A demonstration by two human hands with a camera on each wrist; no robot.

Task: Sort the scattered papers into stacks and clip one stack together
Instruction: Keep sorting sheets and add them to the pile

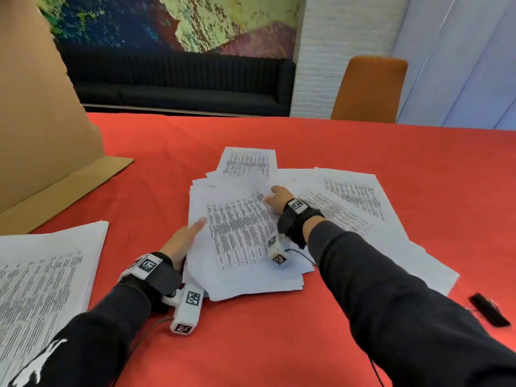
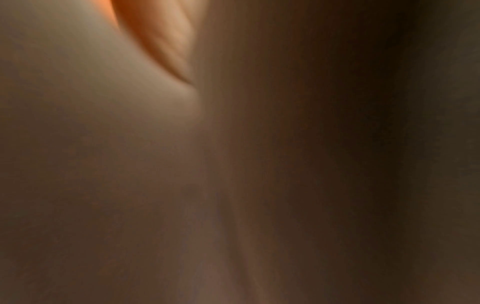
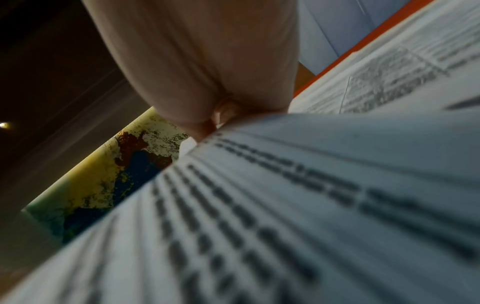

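Observation:
Loose printed papers [image 1: 349, 196] lie fanned across the middle of the red table [image 1: 251, 344]. A squared stack [image 1: 47, 269] sits at the near left. My right hand [image 1: 275, 198] pinches the far right corner of the top sheet [image 1: 237, 233]. In the right wrist view its fingertips [image 3: 223, 112] meet that sheet's [image 3: 285, 205] raised edge. My left hand [image 1: 185, 236] lies flat with straight fingers along the sheet's left edge. The left wrist view shows only dark, blurred skin. A black binder clip [image 1: 488, 310] lies at the near right.
A large cardboard sheet [image 1: 42, 135] leans over the table's far left corner. An orange chair [image 1: 368, 88] stands behind the far edge, with a dark sofa [image 1: 178, 85] against the wall. Bare red cloth lies between my forearms.

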